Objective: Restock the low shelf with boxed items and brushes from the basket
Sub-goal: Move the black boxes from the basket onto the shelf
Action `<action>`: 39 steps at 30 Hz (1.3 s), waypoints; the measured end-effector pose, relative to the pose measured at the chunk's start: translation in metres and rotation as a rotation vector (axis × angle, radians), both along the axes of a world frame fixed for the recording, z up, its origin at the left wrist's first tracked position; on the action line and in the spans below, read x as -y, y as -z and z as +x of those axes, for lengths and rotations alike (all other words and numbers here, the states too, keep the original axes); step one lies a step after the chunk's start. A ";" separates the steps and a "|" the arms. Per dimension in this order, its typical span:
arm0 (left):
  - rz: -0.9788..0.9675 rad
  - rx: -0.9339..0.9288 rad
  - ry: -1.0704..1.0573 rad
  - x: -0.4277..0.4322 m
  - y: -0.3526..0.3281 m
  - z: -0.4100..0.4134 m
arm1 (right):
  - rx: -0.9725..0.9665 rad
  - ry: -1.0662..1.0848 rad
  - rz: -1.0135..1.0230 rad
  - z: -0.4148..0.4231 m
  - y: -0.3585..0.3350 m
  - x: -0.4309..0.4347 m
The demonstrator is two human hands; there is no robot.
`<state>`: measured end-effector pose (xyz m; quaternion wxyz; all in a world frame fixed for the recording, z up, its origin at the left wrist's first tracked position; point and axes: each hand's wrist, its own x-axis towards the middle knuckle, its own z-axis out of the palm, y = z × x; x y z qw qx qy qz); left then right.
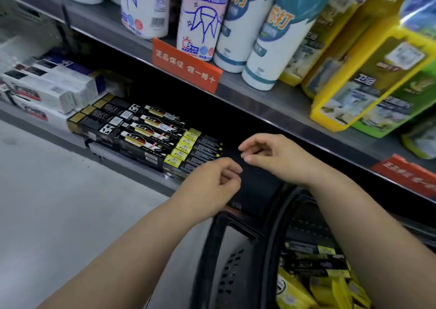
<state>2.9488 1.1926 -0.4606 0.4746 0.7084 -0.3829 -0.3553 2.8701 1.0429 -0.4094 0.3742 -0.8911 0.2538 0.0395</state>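
Boxed items (193, 151), black with yellow ends, lie flat in a tight row on the low shelf (132, 168), their long sides touching. To their left sit more black boxes (151, 135) with white and gold labels, then black-and-gold ones (101, 117), and further left a stack of white boxes (47, 89). The left hand (212, 183) hovers just beside the near end of the yellow-ended row, fingers loosely curled and holding nothing; whether it touches the boxes cannot be told. The right hand (271, 155) hangs close by over the dark bare stretch of shelf, fingers also loosely curled, thumb near the forefinger, with nothing in it. Below the forearms stands the dark basket (236, 256), holding more black and yellow packs (311, 259). On the upper shelf (259, 91) stand white spray bottles (200, 18) and yellow pouches (365, 72), with an orange tag (186, 65) on its edge.
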 end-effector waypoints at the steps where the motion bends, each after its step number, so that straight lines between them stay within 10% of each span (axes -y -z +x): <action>1: -0.020 0.079 0.033 -0.001 -0.007 -0.011 | 0.013 0.020 0.031 -0.022 -0.006 -0.001; 9: -0.085 0.259 0.412 -0.009 -0.034 -0.107 | 0.021 0.310 0.138 -0.160 0.038 -0.002; 14: 0.035 0.394 0.535 -0.011 -0.034 -0.133 | -0.490 0.093 0.023 -0.203 0.133 -0.028; 29: 0.226 0.390 0.659 -0.006 -0.023 -0.166 | -0.537 -0.085 -0.087 -0.264 0.157 -0.065; 35: 0.286 0.390 0.608 -0.003 -0.015 -0.176 | -0.196 0.366 0.085 -0.264 0.097 -0.055; 39: 0.352 0.035 0.561 -0.004 -0.009 -0.190 | 0.174 0.652 0.406 -0.261 0.044 -0.063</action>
